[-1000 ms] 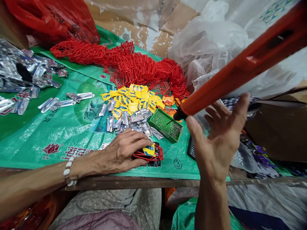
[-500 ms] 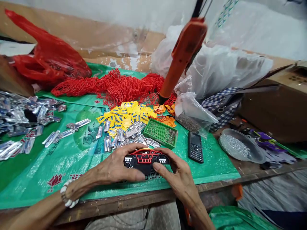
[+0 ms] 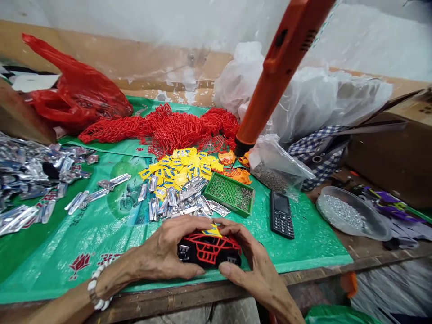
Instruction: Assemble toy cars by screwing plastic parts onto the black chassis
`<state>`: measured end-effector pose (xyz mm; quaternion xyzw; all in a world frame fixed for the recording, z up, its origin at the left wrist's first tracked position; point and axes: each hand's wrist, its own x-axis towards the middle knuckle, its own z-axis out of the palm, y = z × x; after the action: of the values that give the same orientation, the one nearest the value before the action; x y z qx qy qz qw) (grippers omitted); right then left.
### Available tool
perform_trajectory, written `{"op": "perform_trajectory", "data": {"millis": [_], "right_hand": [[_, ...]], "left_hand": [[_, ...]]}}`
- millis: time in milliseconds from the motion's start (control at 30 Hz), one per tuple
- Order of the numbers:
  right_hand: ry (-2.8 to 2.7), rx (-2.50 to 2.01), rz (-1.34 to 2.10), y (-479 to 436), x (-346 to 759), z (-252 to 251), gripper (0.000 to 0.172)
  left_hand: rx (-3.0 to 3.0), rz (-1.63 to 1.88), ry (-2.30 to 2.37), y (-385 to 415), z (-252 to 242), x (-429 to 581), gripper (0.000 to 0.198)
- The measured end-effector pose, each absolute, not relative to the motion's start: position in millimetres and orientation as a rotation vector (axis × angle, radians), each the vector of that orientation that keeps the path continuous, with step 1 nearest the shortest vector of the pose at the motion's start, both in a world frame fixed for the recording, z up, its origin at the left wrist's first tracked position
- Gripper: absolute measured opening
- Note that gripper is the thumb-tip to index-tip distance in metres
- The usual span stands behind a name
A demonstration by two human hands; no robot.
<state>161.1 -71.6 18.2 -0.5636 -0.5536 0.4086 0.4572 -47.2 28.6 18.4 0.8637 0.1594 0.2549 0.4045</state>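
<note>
Both my hands grip a small black toy car body (image 3: 208,252) with a red lattice frame and a yellow part on top, near the table's front edge. My left hand (image 3: 165,252) wraps its left side with the thumb under the front. My right hand (image 3: 251,265) holds its right side, fingers over the top. An orange electric screwdriver (image 3: 273,76) hangs free above the table, its tip over the orange parts.
Just behind the car are silver parts (image 3: 184,202), yellow parts (image 3: 182,166), a green screw tray (image 3: 229,194), a heap of red frames (image 3: 168,128) and a black phone (image 3: 281,214). A bowl of screws (image 3: 351,216) and plastic bags (image 3: 320,99) lie to the right.
My right hand let go of the orange screwdriver and came down onto the toy car. The screwdriver swung up and now hangs free. The car has been turned in my hands.
</note>
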Motion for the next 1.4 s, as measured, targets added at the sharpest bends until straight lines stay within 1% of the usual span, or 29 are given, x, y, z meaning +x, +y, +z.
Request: {"op": "perform_trajectory", "data": {"millis": [100,167,267,333,433,500,533,633,700,733,800,833,867,967,1033,1067,1167,1233,1333,1400], "right_hand": [[-1.37,-1.464,1.004,-79,164,17,0.03],[-1.352,-1.481,0.86,-85,161,12,0.028],[-1.179,-1.461,0.555,-91,148,3,0.026],[-1.098,-1.474,0.332,-92,132,-2,0.026],[-1.124,-1.515,-0.027,-89,100,-10,0.033],[-1.216,-1.519,-0.202,-89,80,-16,0.041],[-1.295,-1.503,-0.233,-89,73,-19,0.046],[-1.532,-1.406,-0.188,-93,79,-18,0.06],[-1.621,-1.335,-0.145,-91,107,-8,0.066],[-1.615,-1.34,-0.167,-86,127,0,0.063],[-1.683,-1.464,-0.224,-66,173,16,0.043],[-1.729,-1.547,-0.286,-51,197,23,0.032],[-1.768,-1.605,-0.272,-34,219,28,0.026],[-1.949,-1.676,-0.17,18,269,32,0.025],[-2.109,-1.689,-0.054,46,287,27,0.019],[-2.182,-1.691,0.002,58,292,24,0.02],[-2.348,-1.69,0.145,80,301,16,0.032],[-2.419,-1.681,0.212,88,305,16,0.033],[-2.478,-1.662,0.237,91,309,21,0.032],[-2.478,-1.661,0.182,86,309,26,0.031]], "left_hand": [[2.201,0.668,0.298,28,17,-47,0.07],[2.239,0.737,0.301,29,16,-49,0.074],[2.193,0.856,0.5,30,14,-52,0.081],[1.93,0.835,0.603,28,13,-50,0.079],[1.354,0.685,0.575,18,16,-44,0.075],[1.109,0.627,0.58,13,22,-40,0.079],[1.044,0.613,0.609,12,27,-39,0.083],[0.954,0.589,0.718,15,43,-43,0.095],[0.958,0.522,0.71,21,49,-47,0.096],[0.985,0.462,0.684,24,50,-48,0.093],[1.07,0.302,0.629,29,46,-47,0.083],[1.119,0.223,0.61,31,43,-45,0.08],[1.178,0.166,0.602,33,39,-43,0.081],[1.452,0.125,0.629,38,28,-35,0.087],[1.713,0.147,0.628,43,23,-32,0.082],[1.845,0.154,0.609,45,22,-33,0.078],[2.14,0.187,0.546,52,23,-38,0.072],[2.234,0.203,0.558,54,26,-45,0.064],[2.345,0.26,0.63,51,31,-57,0.051],[2.444,0.365,0.626,44,30,-64,0.051]]}}
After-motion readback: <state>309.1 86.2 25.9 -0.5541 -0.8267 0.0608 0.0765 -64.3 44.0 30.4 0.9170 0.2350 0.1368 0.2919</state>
